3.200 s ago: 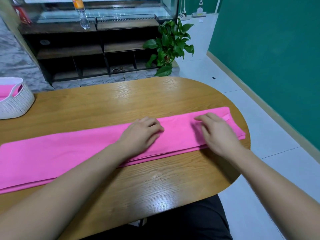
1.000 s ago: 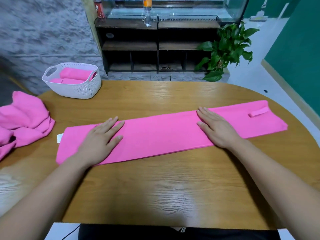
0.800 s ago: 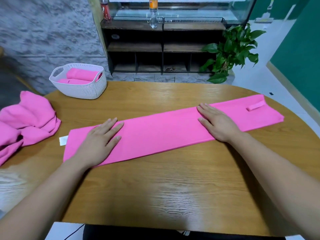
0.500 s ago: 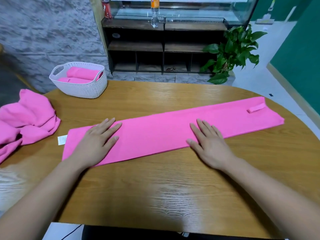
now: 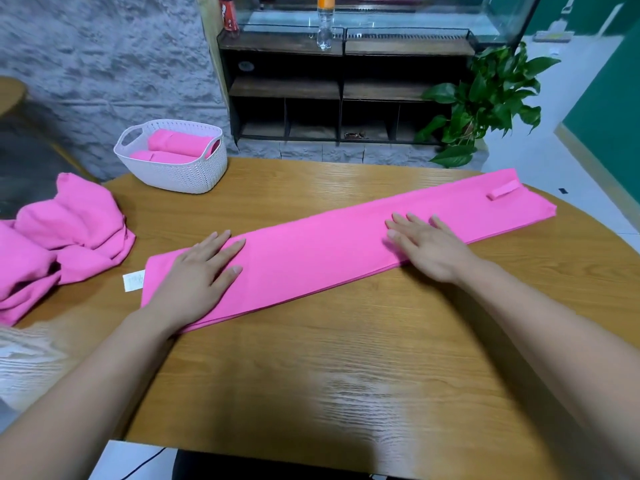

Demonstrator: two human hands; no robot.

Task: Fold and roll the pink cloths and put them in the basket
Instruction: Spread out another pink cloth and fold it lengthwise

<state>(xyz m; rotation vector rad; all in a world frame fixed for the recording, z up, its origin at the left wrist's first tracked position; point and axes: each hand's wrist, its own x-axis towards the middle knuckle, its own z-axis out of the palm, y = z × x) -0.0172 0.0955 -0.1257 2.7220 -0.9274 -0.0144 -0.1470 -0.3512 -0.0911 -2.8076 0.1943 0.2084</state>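
I see the left hand [image 5: 197,271] flat on the left end of the folded cloth [image 5: 329,258], fingers straight, gripping nothing. The right hand [image 5: 429,247] lies flat near the middle of the cloth, fingers also straight, and its heel covers the near edge. The cloth is a long strip lying slantwise on the table [image 5: 346,375]. At its left end a white label [image 5: 133,282] sticks out, which I cannot read. The heap of loose cloths [image 5: 62,233] is cut by the left border. The rim of the basket [image 5: 180,174] partly hides two rolls [image 5: 173,143].

Left grip [image 5: 197,275], right grip [image 5: 429,247] atop cloth [image 5: 311,258]
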